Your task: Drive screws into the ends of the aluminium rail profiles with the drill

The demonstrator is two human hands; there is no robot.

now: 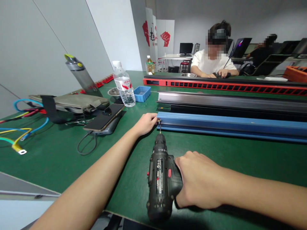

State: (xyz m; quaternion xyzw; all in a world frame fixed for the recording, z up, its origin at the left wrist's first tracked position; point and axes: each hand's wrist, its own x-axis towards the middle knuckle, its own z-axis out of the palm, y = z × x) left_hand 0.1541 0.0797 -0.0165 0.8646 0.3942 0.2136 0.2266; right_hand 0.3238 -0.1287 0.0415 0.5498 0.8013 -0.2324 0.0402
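My right hand (199, 180) is wrapped round the grip of a black cordless drill (159, 179), which points away from me. Its bit (160, 127) reaches the left end of a long blue metal profile (227, 125), beside a small fitting there whose kind is too small to make out. At that same end my left hand (146, 123) grips the profile with fingers closed, the fingertips partly hidden behind the end. Just behind lies a grey-brown metal profile (227, 101), parallel to the blue one.
A red and black slotted rail (216, 84) lies farther back. To the left are a water bottle (124, 86), blue tray (142, 93), phone (105, 117) on a dark block, bag (72, 103), grey sports bottle (82, 75) and cables (16, 147). Across the table sits a person (213, 60).
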